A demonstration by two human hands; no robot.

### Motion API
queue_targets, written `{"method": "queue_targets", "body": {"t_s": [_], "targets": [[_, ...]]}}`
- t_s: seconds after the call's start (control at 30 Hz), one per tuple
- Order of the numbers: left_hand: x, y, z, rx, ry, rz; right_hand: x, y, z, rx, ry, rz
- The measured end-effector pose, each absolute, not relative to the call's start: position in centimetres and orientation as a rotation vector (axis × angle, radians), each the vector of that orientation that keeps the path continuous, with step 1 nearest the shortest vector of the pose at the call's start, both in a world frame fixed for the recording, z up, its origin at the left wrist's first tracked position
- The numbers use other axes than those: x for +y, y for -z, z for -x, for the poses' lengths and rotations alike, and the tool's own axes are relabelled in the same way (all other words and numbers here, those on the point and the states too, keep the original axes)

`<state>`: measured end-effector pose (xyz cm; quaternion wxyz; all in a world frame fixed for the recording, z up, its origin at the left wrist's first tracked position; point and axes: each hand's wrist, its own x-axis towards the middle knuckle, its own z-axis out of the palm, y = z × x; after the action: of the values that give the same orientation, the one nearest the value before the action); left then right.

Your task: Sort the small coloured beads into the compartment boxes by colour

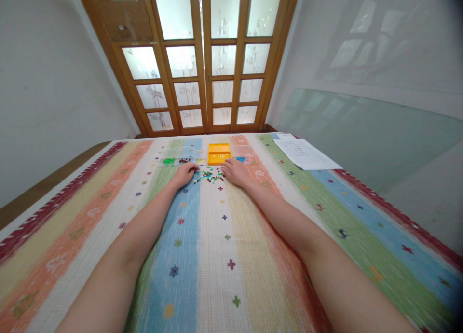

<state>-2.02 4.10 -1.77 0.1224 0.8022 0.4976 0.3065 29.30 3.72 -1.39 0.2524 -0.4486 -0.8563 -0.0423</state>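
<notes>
A loose heap of tiny green, blue, dark and yellow pieces (210,175) lies on the cloth between my hands. At its left edge is my left hand (186,173), its fingers curled and drawn together; anything in them is too small to make out. My right hand (236,173) rests at the heap's right side with fingers stretched toward the near right corner of an orange box (219,147). That box stands open with its lid back, and small whitish pieces lie inside. Clear containers flank it, holding green pieces (169,161), dark red pieces (184,160), some yellow pieces and blue pieces (241,159).
A striped tablecloth (215,275) with small printed figures covers the long table. Printed paper sheets (307,153) lie at the far right. Beyond the table stand wooden doors with glass panes (222,60). A glass panel (361,140) leans along the right wall.
</notes>
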Motion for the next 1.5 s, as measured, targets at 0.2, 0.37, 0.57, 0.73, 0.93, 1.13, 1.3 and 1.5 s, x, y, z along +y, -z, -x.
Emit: {"method": "queue_targets", "body": {"t_s": [0.2,0.37,0.57,0.73,0.93,1.13,1.3,1.5], "targets": [[4.1,1.5,2.1,1.443,-0.774,-2.442,3.6,1.1,-29.2,-2.352,0.087,1.256],[4.3,1.6,2.3,1.480,-0.741,-2.515,3.5,1.0,-29.2,-2.359,0.086,1.265],[4.3,1.7,2.6,1.519,-0.767,-2.500,3.5,1.0,-29.2,-2.366,0.084,1.276],[4.3,1.7,2.5,1.521,-0.807,-2.482,3.4,0.8,-29.3,-2.366,0.088,1.259],[4.4,1.5,2.6,1.481,-0.789,-2.507,3.3,0.7,-29.2,-2.369,0.078,1.267],[4.3,1.5,2.7,1.494,-0.737,-2.500,2.9,0.1,-29.1,-2.359,0.029,1.283],[4.2,1.5,2.6,1.514,-0.743,-2.501,2.5,-0.2,-29.0,-2.357,0.013,1.290],[4.2,1.5,2.6,1.501,-0.753,-2.504,2.3,-0.5,-29.0,-2.358,-0.004,1.314]]}}
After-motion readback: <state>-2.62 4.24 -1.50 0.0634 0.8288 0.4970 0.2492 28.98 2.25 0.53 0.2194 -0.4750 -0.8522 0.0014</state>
